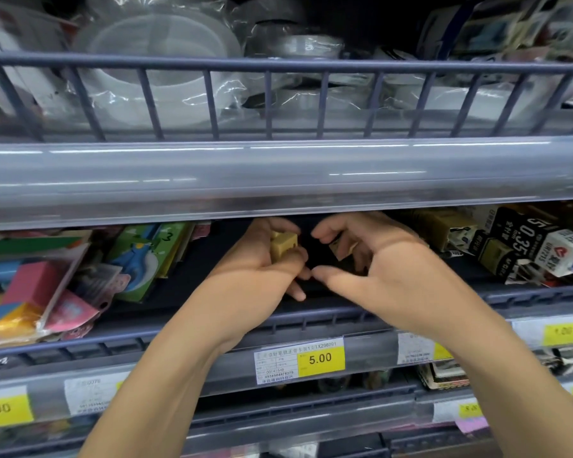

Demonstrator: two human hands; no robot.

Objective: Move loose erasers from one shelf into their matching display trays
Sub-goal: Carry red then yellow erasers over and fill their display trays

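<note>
Left hand [262, 259] gripped small pale-yellow block erasers [283, 247] over the dark blue shelf [212, 259]; right hand [371, 259], fingers curled, pinched a small tan-and-dark eraser [341, 249] just beside, under the clear price rail [278, 180].

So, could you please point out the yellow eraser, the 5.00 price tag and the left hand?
Yellow eraser [283, 244]: head view, on its front face.
5.00 price tag [321, 358]: head view, on its yellow part.
Left hand [258, 259]: head view, on its back.
</note>
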